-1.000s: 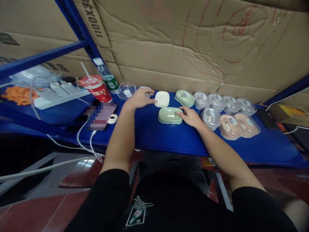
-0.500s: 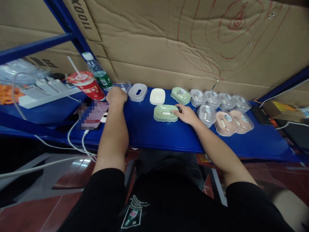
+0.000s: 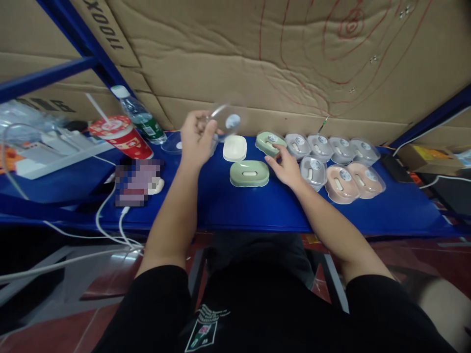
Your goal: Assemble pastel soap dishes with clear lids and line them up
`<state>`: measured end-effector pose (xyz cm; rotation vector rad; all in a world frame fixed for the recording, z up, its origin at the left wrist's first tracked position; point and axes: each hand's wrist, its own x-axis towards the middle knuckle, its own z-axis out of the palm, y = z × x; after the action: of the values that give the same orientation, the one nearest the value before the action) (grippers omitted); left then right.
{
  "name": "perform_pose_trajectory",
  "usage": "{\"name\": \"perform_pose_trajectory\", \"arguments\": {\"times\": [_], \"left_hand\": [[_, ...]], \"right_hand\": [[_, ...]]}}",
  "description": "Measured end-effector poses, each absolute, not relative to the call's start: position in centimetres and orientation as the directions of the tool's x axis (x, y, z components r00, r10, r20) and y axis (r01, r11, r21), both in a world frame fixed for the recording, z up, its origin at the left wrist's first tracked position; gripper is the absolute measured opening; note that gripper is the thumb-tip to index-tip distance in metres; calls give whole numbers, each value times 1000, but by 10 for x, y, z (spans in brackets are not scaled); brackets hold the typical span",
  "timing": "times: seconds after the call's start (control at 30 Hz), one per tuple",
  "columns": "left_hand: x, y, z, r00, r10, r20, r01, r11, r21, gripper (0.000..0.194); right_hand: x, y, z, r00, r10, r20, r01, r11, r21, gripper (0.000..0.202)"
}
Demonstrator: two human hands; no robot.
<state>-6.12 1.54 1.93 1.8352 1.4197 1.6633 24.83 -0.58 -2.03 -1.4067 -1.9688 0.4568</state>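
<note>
Raised over the back of the blue table, my left hand (image 3: 198,135) pinches a clear plastic lid (image 3: 230,120) with a round sticker. Below the lid stands a cream dish (image 3: 234,148). In front of that sits a green dish (image 3: 249,173) with a white oblong piece in its middle. My right hand (image 3: 285,164) hovers just right of this dish with its fingers apart, holding nothing. Behind those fingers is another green dish (image 3: 270,142) under a clear lid. A further clear lid (image 3: 172,144) lies behind my left wrist, and a grey dish there is mostly hidden.
Several lidded grey dishes (image 3: 321,147) and two lidded peach dishes (image 3: 342,184) stand at the right. A red paper cup (image 3: 123,137), a water bottle (image 3: 142,117) and a blurred-out phone (image 3: 138,181) with cables are at the left. Cardboard (image 3: 206,59) walls the back.
My left hand has lifted a clear lid from beside the bottle and carried it right. My right hand has let go of the green dish and moved slightly right.
</note>
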Motion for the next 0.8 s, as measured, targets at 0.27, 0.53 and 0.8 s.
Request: {"name": "perform_pose_trajectory", "arguments": {"times": [0.27, 0.53, 0.8], "left_hand": [[-9, 2, 12, 209, 940, 270, 422, -336, 842, 53], [-19, -10, 21, 246, 966, 81, 862, -256, 437, 58], [-23, -3, 16, 280, 945, -170, 918, -212, 334, 65]], "right_hand": [[245, -4, -25, -198, 932, 304, 557, 363, -747, 82], [246, -6, -23, -249, 955, 162, 747, 295, -596, 82], [238, -11, -18, -284, 959, 22, 862, 265, -431, 80]]}}
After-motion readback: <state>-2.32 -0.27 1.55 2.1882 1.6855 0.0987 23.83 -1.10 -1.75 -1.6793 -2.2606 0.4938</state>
